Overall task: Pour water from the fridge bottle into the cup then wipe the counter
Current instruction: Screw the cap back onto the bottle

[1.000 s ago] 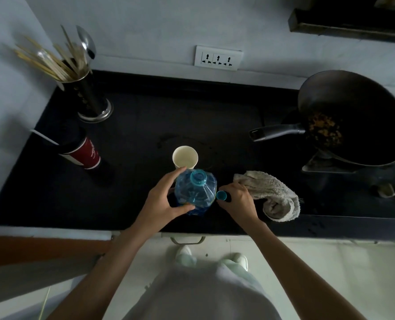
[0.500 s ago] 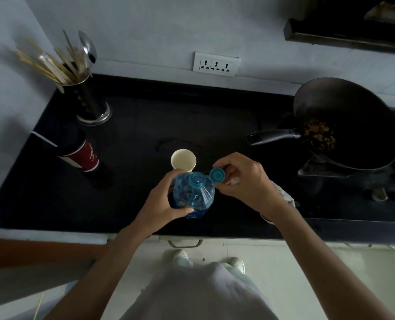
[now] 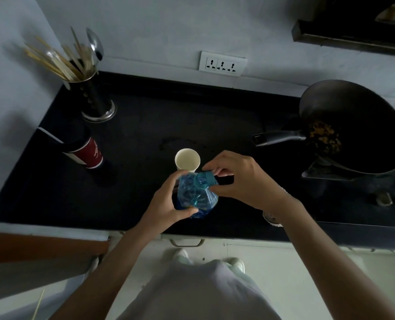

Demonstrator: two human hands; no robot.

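Left hand wraps the blue water bottle, upright on the counter. Right hand pinches the cap beside the bottle's mouth. Cup just beyond both grips.

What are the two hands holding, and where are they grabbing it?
The left hand wraps around the blue water bottle's side. The right hand pinches the blue cap by its rim, right at the bottle's mouth.
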